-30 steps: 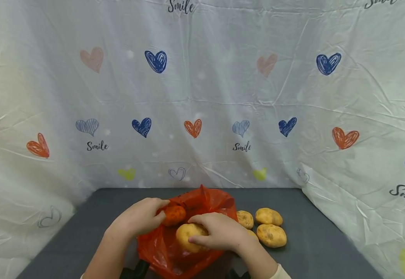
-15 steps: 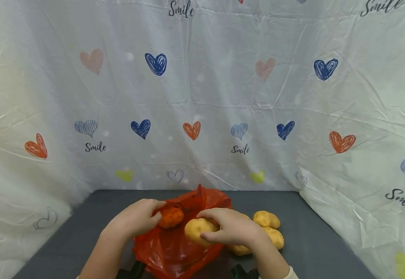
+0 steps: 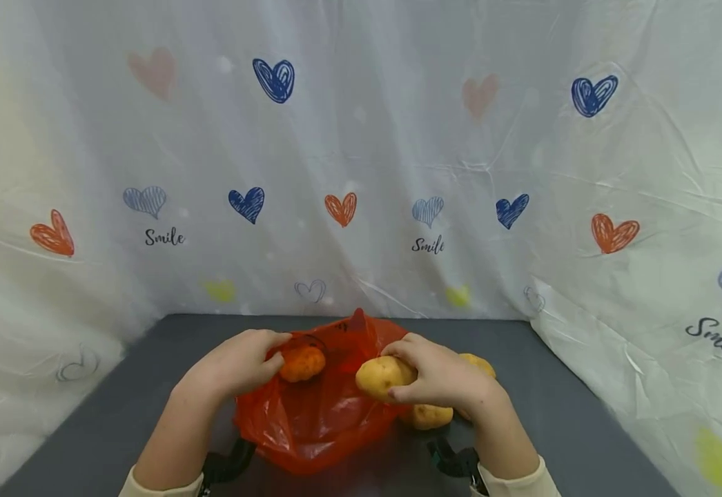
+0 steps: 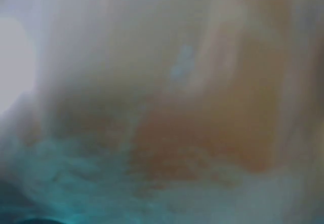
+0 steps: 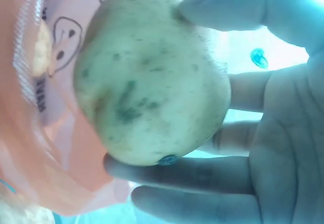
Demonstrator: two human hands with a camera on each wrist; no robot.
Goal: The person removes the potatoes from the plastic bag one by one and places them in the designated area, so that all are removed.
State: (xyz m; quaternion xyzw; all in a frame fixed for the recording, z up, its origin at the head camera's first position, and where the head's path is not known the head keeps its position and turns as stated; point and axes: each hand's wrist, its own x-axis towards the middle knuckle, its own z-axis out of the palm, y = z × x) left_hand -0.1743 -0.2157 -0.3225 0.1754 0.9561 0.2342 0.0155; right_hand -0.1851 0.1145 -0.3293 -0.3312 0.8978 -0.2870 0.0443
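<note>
Change: over the last second the right hand (image 3: 442,376) carries the yellow potato (image 3: 384,377) from over the middle of the orange bag (image 3: 311,421) out to the bag's right edge, nearer the loose potatoes (image 3: 432,415) on the counter (image 3: 560,428); the left hand (image 3: 239,364) stays at the bag's rim.
Meaning: judging by the direction, this potato is coming out of the bag rather than going in.
Right hand: fingers and thumb curled round the yellow potato, which is lifted clear of the counter.
Left hand: grips the bag's upper edge; an orange-tinted potato (image 3: 301,364) inside the bag lies just beside its fingertips. The left wrist view is too blurred to add more.
Potato's look: rounded oval, pale yellow skin, a few small dark specks and scuffs (image 5: 147,77).
</note>
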